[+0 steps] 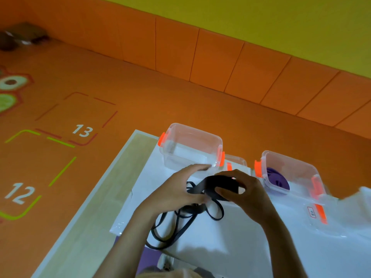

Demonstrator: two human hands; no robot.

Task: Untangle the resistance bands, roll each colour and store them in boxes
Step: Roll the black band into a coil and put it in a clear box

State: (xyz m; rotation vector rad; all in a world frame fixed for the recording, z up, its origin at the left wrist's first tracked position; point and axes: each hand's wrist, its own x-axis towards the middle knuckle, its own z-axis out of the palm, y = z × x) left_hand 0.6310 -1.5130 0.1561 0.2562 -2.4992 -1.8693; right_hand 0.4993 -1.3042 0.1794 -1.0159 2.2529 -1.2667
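Black band [217, 185], purple band [278, 180] in clear, orange-clipped box [289, 163], orange floor [140, 93].

Clear box [180, 155], likely obstacle ahead

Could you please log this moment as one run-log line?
black band partly rolled; left hand pinches it; right hand holds roll; purple band boxed; left box empty
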